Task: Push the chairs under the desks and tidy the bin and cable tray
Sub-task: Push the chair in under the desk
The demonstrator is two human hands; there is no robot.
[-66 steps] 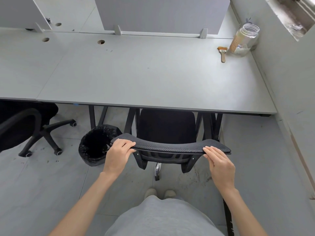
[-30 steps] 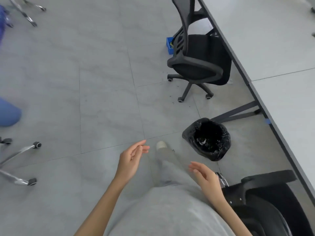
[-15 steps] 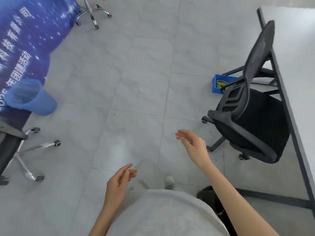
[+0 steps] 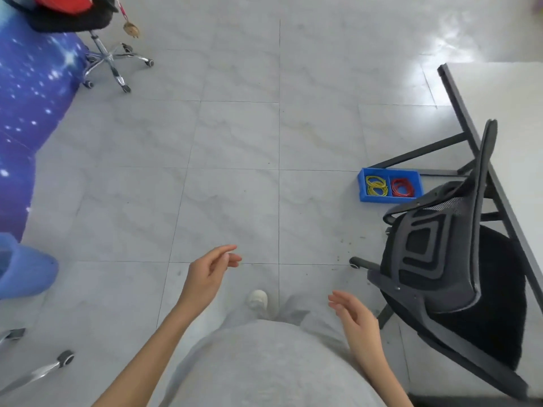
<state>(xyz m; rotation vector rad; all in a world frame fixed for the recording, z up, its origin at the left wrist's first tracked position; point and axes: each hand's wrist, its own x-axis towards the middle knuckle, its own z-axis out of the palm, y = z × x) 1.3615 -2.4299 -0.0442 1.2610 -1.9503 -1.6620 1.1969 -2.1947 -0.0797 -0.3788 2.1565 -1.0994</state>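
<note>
Since half a second earlier the view had swung further along the row: the black office chair [image 4: 452,259] sat larger and lower at the right, the right hand [image 4: 357,321] had dropped from its raised reach to beside the hip, and the blue cable tray [image 4: 390,185] was now fully in view past the chair.

Left hand [image 4: 210,273] empty, fingers loosely curled, grip apart. Right hand likewise empty and relaxed, grip apart, near the chair's base but not touching it.

The chair stood with its mesh back against the edge of the white surface [image 4: 511,118], seat only partly under. The cable tray lay on the floor just beyond the chair, beside the surface's dark leg, with yellow bands in the compartment farther from the chair and red ones in the nearer. The bin was not in view.

Handling, as a guess:
- Chair is on castors, so probably light to roll but prone to swivelling; push with both hands on the stiff top rim of the back, not the soft mesh.
- Tray looks like rigid light plastic; take it by the side walls and keep it level, since the loose bands could spill.
</note>
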